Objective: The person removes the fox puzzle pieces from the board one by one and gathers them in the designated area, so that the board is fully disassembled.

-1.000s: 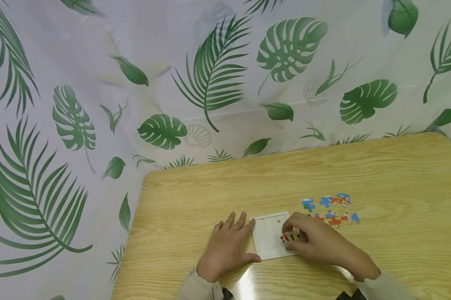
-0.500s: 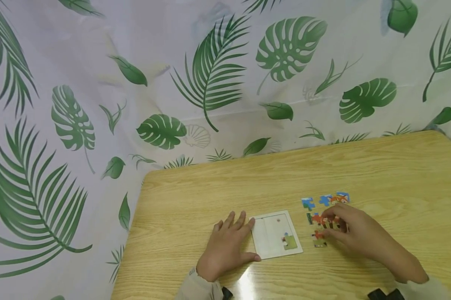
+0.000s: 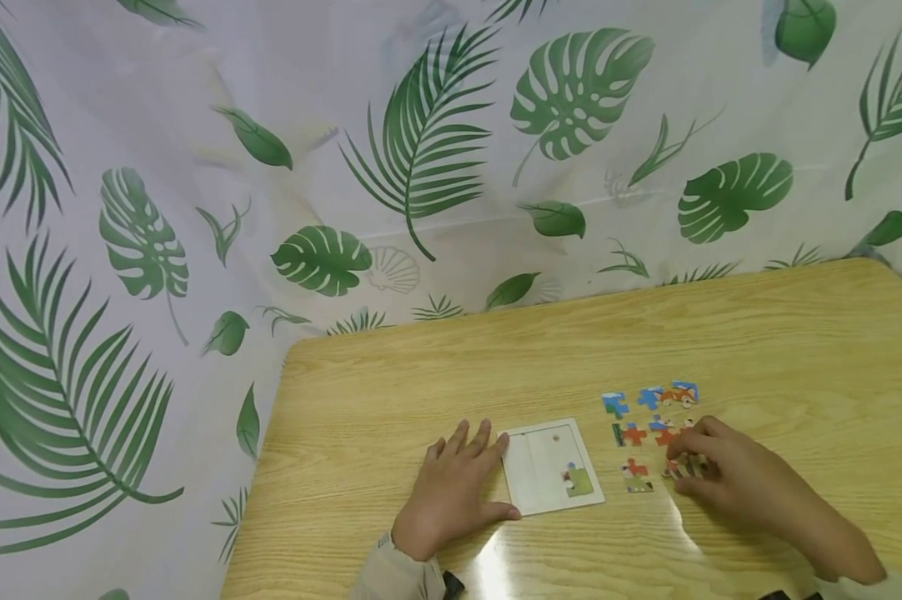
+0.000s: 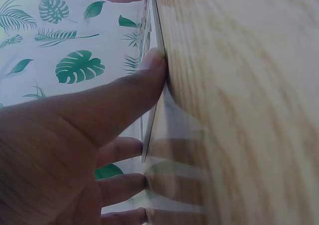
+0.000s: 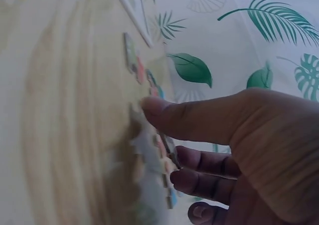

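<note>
My left hand (image 3: 454, 492) lies with fingers spread at the left edge of a white puzzle board (image 3: 537, 475). In the left wrist view, its thumb presses on the board's edge. One green puzzle piece (image 3: 578, 481) sits in the board's lower right corner. To the right of the board, my right hand (image 3: 747, 475) pinches a striped puzzle piece (image 3: 679, 468) between thumb and fingers, low over the table. In the right wrist view, the thumb (image 5: 159, 110) and fingertips hide part of that piece.
Several loose puzzle pieces lie in rough rows right of the board, among them a blue piece (image 3: 613, 405), a fox-face piece (image 3: 679, 395) and a red piece (image 3: 633, 434). The wooden table (image 3: 421, 375) meets a leaf-print cloth (image 3: 451, 150) behind.
My right hand left the green piece in the board, then moved right to the loose pieces. It has since come slightly nearer and right, pinching a striped piece. My left hand stays put.
</note>
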The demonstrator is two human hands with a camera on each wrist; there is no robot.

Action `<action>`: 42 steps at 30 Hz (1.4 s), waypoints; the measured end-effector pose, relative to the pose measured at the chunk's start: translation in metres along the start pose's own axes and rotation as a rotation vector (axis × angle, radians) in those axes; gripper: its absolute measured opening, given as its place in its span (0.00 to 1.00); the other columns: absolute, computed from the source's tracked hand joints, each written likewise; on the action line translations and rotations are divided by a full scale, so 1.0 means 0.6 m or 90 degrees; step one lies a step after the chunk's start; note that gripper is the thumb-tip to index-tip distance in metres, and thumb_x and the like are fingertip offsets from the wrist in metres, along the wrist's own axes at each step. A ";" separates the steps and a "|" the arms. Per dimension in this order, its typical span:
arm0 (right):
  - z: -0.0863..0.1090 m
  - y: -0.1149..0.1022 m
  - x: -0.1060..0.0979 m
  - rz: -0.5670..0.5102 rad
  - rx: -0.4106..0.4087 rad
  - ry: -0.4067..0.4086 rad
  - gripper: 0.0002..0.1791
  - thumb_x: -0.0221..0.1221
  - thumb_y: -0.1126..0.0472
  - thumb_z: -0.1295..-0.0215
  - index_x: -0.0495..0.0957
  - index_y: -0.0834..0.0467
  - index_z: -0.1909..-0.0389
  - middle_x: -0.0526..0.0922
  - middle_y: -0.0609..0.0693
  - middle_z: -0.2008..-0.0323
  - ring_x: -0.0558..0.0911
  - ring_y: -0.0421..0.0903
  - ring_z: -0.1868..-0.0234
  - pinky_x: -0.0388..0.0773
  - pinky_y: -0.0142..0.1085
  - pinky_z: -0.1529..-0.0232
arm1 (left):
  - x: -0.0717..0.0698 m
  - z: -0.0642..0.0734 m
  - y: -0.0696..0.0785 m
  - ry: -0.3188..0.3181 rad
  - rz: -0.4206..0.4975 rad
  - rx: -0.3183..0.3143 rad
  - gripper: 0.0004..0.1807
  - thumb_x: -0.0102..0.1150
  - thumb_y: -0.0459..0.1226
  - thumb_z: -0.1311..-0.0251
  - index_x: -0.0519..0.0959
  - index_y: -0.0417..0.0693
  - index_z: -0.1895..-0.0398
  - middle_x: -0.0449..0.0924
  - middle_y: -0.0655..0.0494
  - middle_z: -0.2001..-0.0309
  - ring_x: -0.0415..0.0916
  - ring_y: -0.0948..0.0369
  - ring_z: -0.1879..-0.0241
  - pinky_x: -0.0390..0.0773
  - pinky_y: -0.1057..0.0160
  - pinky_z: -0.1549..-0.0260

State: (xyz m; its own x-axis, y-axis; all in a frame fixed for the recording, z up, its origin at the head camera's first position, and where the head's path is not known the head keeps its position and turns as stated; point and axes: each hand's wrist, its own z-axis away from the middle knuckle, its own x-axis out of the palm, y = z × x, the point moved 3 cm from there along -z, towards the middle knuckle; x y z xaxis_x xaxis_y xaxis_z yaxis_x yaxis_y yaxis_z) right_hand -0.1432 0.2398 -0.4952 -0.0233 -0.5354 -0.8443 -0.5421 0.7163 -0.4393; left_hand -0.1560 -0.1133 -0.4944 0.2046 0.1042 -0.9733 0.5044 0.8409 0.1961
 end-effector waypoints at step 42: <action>-0.122 -0.137 0.074 -0.067 -0.013 -0.151 0.18 0.75 0.57 0.41 0.84 0.54 0.51 0.81 0.44 0.55 0.72 0.32 0.71 0.75 0.32 0.72 | -0.006 0.000 0.001 -0.017 0.007 -0.011 0.52 0.66 0.67 0.44 0.63 0.56 0.20 0.56 0.47 0.20 0.54 0.43 0.22 0.64 0.36 0.32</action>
State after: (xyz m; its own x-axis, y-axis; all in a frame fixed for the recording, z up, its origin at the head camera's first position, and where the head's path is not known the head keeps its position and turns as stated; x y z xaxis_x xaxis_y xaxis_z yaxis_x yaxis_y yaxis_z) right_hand -0.1611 0.1245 -0.4744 0.2306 -0.4849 -0.8436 -0.5474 0.6521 -0.5244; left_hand -0.1565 -0.1131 -0.4905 0.2327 0.0996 -0.9674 0.4876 0.8487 0.2047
